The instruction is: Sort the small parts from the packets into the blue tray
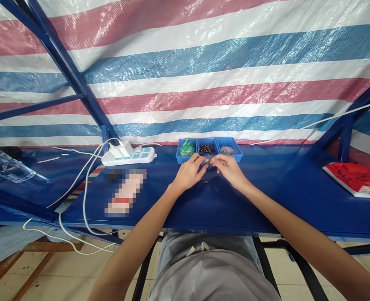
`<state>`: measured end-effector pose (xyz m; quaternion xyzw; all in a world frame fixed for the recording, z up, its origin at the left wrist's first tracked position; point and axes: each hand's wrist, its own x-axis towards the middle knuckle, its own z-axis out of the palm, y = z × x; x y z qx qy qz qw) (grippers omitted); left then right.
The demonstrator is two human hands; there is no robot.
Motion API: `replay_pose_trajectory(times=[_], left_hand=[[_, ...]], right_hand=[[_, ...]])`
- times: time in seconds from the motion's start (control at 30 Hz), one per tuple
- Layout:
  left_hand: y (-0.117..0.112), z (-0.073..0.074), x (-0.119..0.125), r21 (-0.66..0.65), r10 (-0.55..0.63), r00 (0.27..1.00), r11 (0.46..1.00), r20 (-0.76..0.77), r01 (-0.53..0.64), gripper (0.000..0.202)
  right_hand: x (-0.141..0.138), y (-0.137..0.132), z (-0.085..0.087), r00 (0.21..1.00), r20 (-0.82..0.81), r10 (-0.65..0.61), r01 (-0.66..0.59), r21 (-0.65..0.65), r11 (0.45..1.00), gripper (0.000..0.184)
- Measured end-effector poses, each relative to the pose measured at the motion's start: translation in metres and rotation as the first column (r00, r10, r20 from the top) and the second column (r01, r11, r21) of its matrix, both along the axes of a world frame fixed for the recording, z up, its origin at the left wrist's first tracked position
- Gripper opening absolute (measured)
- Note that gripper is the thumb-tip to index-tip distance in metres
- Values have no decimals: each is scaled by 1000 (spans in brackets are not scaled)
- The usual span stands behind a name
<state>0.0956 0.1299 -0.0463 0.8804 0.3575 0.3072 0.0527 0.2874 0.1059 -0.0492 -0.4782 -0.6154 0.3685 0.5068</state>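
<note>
My left hand (189,172) and my right hand (228,168) meet just in front of a blue three-part tray (182,159). Both are closed, fingertips pinched around something small between them that I cannot make out. Green pieces (187,147) fill the tray's left compartment. Small dark parts (206,149) lie in the middle one, and a clear plastic bag or clear pieces (228,149) in the right one. Below my fingers, a tiny brass-coloured piece (205,182) rests on the blue table.
A white power strip (130,156) with plugged-in chargers and loose cables stands left of the tray. Nearer me lies a blurred-out pinkish item (126,194). A red packet (357,179) is at the right end. Blue metal posts (84,92) and striped sheeting (222,92) bound the table (285,196).
</note>
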Motion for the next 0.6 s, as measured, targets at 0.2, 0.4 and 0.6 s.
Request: replay_pose_trajectory(times=[0.2, 0.4, 0.6], left_hand=[[0, 1, 0, 4, 57, 998, 998, 18, -57, 29], [0, 1, -1, -24, 56, 998, 998, -3, -56, 25], [3, 0, -2, -39, 64, 997, 997, -47, -66, 24]], right_hand=[[8, 5, 6, 992, -104, -70, 70, -2, 998, 31], [35, 19, 11, 957, -186, -221, 234, 48, 971, 36], [64, 33, 3, 795, 346, -499, 440, 236, 866, 39]])
